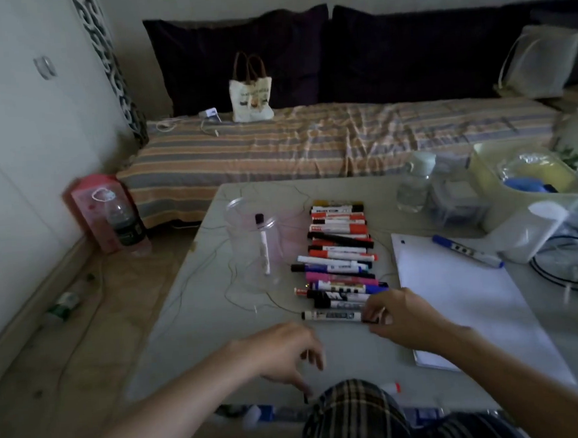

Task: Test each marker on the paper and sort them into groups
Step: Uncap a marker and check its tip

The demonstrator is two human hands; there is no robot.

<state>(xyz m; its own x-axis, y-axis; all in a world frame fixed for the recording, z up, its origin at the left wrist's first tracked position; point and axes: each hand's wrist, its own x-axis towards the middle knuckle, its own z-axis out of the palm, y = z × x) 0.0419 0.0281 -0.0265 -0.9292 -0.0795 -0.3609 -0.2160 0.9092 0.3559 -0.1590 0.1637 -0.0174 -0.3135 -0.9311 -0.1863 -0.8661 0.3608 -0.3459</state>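
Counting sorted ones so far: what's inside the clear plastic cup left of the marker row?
One marker stands inside the clear cup, dark cap up. The wall is see-through, so nothing else shows inside; the cup's base is too blurred to check.

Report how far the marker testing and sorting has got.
Done, it seems: one marker stands in the clear cup, and a blue marker lies across the paper's far corner; I cannot make out any test strokes. In hand: the right hand pinches the cap end of the nearest marker; the left hand holds nothing. Left: the long row of markers beside the paper.
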